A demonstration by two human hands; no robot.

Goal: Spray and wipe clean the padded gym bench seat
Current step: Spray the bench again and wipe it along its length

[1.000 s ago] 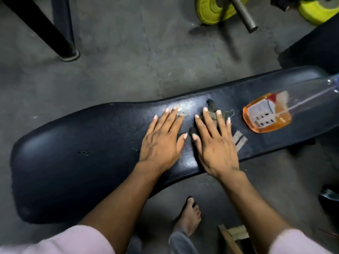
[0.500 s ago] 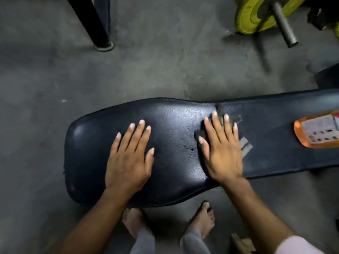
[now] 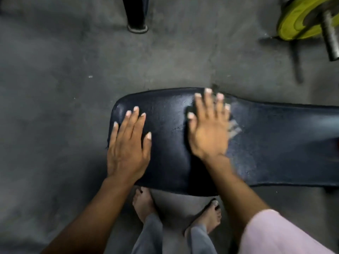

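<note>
Left hand [image 3: 126, 151] lying flat, fingers spread, on the black padded vinyl bench seat [image 3: 170, 136] near its rounded end. Right hand [image 3: 209, 125] pressing flat a blurred grey striped cloth [image 3: 233, 128] beside it.

Dull grey concrete floor [image 3: 64, 88], dimly lit. At twelve o'clock a black metal post [image 3: 136, 13] stands on it; at two o'clock, a yellow weight plate [image 3: 300, 21] on a steel bar [image 3: 330, 35].

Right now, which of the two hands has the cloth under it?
The right hand: grey cloth shows beside its fingers. The left hand lies flat on the bare bench.
</note>
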